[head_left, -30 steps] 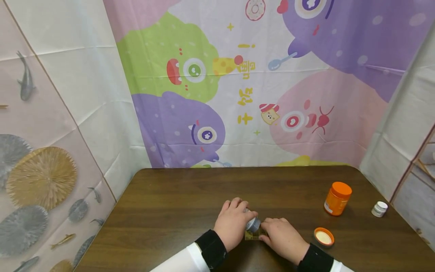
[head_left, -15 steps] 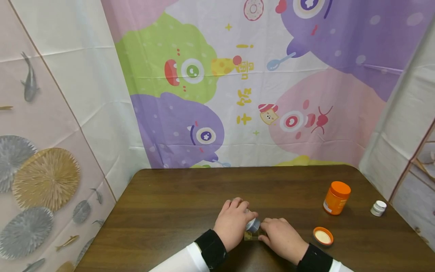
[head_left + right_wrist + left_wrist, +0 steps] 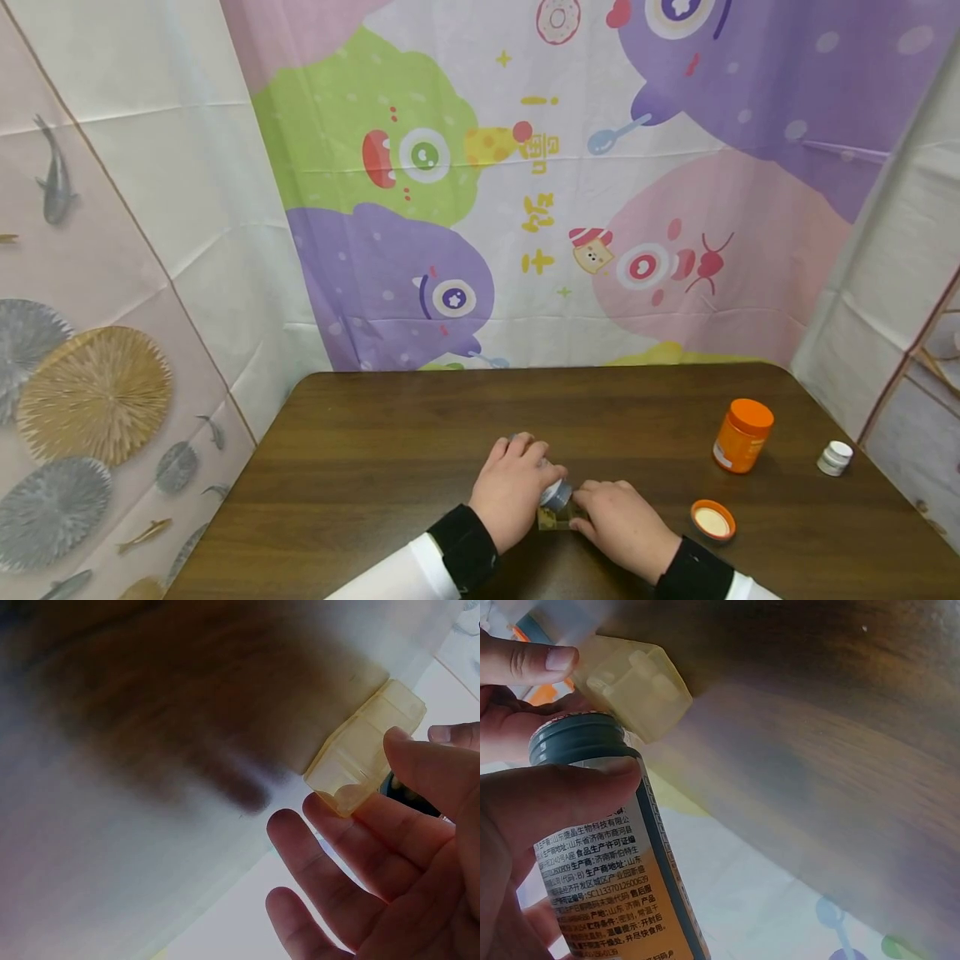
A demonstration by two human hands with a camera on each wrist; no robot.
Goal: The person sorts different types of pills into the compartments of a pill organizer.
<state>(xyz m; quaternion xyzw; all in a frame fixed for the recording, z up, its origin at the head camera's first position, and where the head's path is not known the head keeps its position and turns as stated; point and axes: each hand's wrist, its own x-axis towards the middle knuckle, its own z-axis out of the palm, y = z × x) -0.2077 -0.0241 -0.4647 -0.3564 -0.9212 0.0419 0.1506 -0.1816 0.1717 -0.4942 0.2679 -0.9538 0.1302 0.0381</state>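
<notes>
In the left wrist view my left hand (image 3: pixel 547 802) grips a supplement bottle (image 3: pixel 622 870) with a grey neck and a printed white-and-orange label. The bottle is uncapped and, in the head view, tilted with its grey neck (image 3: pixel 557 497) towards a translucent yellow pill box (image 3: pixel 553 521). My right hand (image 3: pixel 626 523) holds that pill box (image 3: pixel 364 750) between thumb and fingers, low over the table. Several pale pieces show through the box wall (image 3: pixel 649 679) in the left wrist view. Dark inside, the bottle's mouth (image 3: pixel 409 796) appears behind the box in the right wrist view.
An orange jar (image 3: pixel 742 436) with its orange lid on stands at the right of the brown table (image 3: pixel 390 433). Farther right is a small white-capped bottle (image 3: pixel 835 458). An orange-rimmed cap (image 3: pixel 712 521) with a cream inside lies beside my right hand.
Both hands, the bottle and the pill box keep nearly the same places. The whole head view has shifted very slightly.
</notes>
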